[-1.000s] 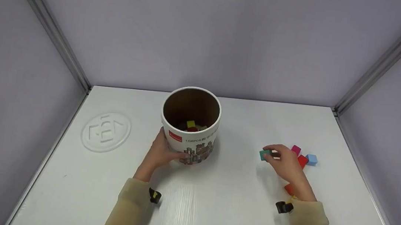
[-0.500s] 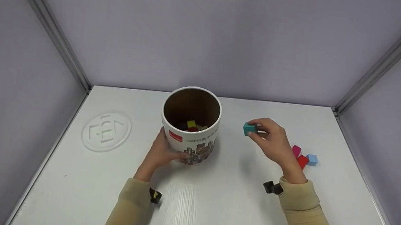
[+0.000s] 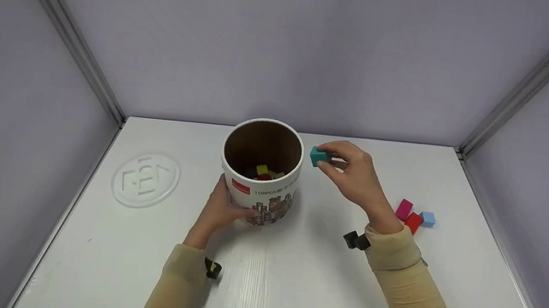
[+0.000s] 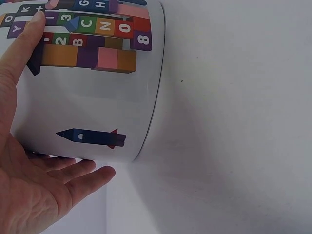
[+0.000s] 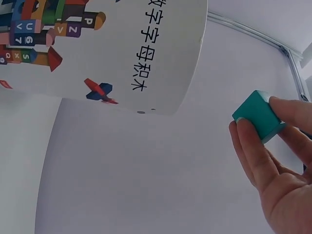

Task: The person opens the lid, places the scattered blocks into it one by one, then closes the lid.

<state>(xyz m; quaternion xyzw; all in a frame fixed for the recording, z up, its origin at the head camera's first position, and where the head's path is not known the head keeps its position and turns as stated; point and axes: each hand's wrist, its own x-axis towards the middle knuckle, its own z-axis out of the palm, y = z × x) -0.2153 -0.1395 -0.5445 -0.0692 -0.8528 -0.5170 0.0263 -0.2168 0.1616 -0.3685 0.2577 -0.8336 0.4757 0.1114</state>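
A white printed bucket point(image 3: 271, 189) stands on the table, with several blocks at its bottom, a yellow block point(image 3: 262, 169) among them. My left hand point(image 3: 223, 207) grips it low on the left, thumb across the front. The left wrist view shows that thumb on the printed letter blocks, while the other fingers reach around the opposite side. Just right of the bucket's rim, my right hand point(image 3: 354, 175) pinches a teal cube point(image 3: 319, 157) between thumb and fingertips. In the right wrist view the cube point(image 5: 258, 116) is held up, apart from the bucket's wall point(image 5: 117, 63).
At the right lie a magenta block point(image 3: 404, 209), a red block point(image 3: 413, 222) and a light blue block point(image 3: 427, 219) close together. A round translucent lid point(image 3: 145, 181) with raised marks lies at the left. Grey panels point(image 3: 285, 48) enclose the white table point(image 3: 259, 295) on three sides.
My right hand has carried the teal cube left and up from beside the loose blocks to near the bucket's rim. My left hand and the bucket have stayed in place.
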